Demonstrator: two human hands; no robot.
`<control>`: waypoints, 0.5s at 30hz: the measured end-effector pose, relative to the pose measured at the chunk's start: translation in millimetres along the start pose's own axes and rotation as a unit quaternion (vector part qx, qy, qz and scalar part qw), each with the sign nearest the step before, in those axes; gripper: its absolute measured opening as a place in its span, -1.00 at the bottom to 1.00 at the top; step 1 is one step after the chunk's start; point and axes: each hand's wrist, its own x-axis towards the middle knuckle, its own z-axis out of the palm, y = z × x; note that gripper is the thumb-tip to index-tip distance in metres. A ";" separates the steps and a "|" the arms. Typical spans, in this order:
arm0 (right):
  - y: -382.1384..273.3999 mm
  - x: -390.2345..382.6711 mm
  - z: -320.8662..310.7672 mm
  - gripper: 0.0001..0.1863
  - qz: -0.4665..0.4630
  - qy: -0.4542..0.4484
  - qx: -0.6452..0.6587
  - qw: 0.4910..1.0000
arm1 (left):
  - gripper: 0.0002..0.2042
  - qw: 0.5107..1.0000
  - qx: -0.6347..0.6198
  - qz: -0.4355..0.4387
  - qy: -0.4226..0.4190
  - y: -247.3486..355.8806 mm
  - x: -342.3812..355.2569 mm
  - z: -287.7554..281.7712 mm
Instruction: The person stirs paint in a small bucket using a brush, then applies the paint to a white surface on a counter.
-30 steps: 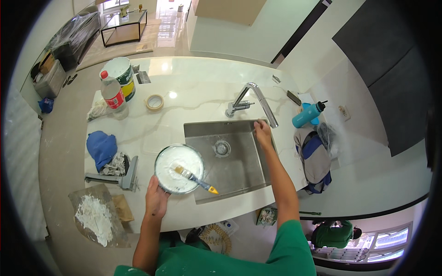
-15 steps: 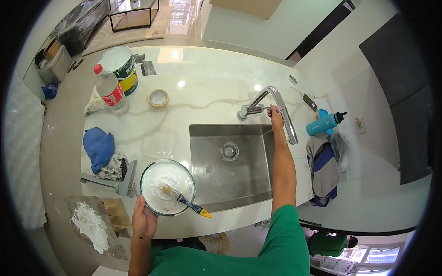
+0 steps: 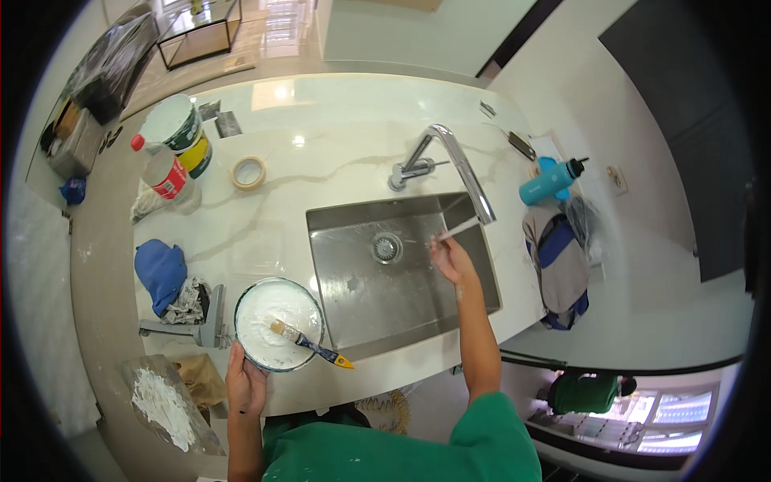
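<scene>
Within the left hand (image 3: 246,384), fingers partly hidden, a bowl (image 3: 277,369) is held; to its right, at running water (image 3: 463,229), the right hand's (image 3: 450,259) closure is unclear.

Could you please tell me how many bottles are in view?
2: a clear red-capped plastic bottle beside the bucket at left, and a teal water bottle right of the faucet. Others could be hidden behind things.

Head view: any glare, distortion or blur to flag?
In the head view, ceiling light glares off the white countertop near the tape roll; counter edges bow and corners go black, fisheye style; the lower-right window is partly washed out; the brush reads clearly, but detail where the right hand meets the water stream is hard to make out.
</scene>
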 end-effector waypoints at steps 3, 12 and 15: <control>-14.8 22.3 26.6 -0.70 0.044 0.033 -0.104 0.993 | -0.59 1.000 0.007 -0.007 -0.009 -2.0 -2.0 0.9; 22.0 68.9 5.5 -0.69 0.035 0.079 -0.042 0.995 | -0.57 0.999 0.002 -0.016 -0.037 -9.1 -17.0 2.7; 33.0 61.6 -19.9 -0.75 0.036 0.149 0.072 0.986 | -0.56 1.000 -0.007 -0.005 -0.029 -6.9 -20.0 -4.1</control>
